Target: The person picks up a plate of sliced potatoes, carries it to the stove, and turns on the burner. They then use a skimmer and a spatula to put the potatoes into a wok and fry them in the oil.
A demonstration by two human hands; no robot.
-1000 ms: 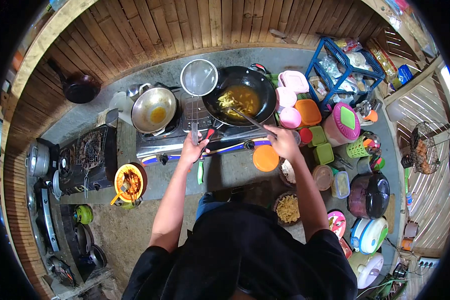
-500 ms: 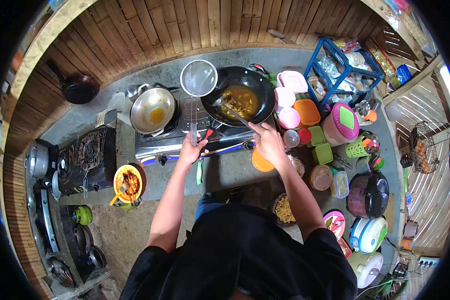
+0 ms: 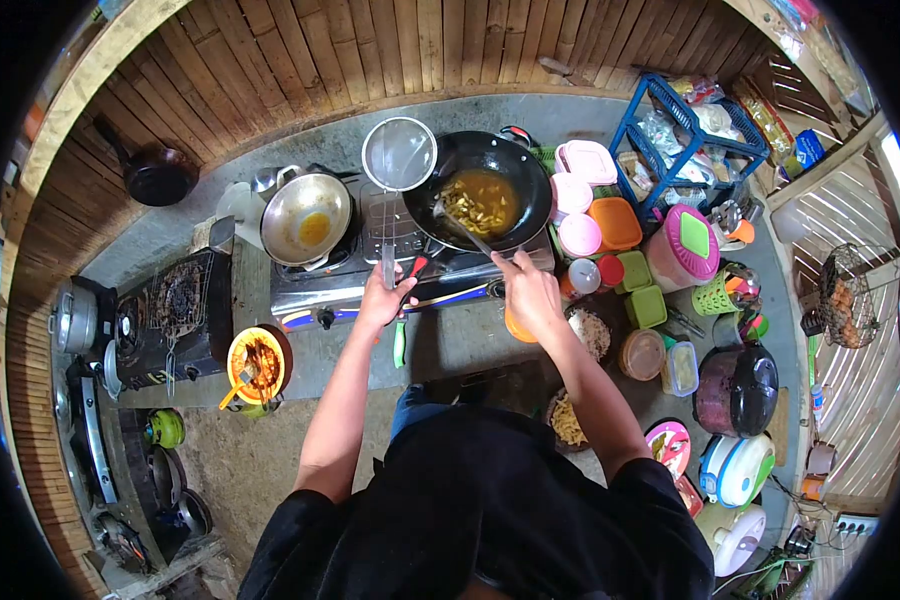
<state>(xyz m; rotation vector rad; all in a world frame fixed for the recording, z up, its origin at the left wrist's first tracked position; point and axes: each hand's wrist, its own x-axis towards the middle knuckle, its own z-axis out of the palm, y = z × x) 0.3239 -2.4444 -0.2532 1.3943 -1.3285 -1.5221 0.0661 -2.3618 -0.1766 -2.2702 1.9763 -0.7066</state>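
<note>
My left hand (image 3: 381, 300) is closed around the handle of a round mesh strainer (image 3: 399, 154), whose bowl hangs by the wok's left rim. My right hand (image 3: 532, 293) grips the handle of a metal spatula (image 3: 467, 231). The spatula's blade dips into the left side of a black wok (image 3: 527, 212), among small yellowish pieces in brown oil (image 3: 488, 201). The wok sits on the right burner of a gas stove (image 3: 370, 286). On the left burner stands a silver pan (image 3: 288, 219) with a little yellow liquid at its bottom.
Pink, orange and green lidded containers (image 3: 615, 223) crowd the counter right of the wok. Behind them stands a blue rack (image 3: 625, 140). An orange bowl of red sauce (image 3: 276, 347) and a green-handled utensil (image 3: 399, 344) lie near the counter's front edge.
My right hand and the spatula have shifted slightly left and towards me, bringing the blade nearer the wok's left wall. The strainer has barely moved.
</note>
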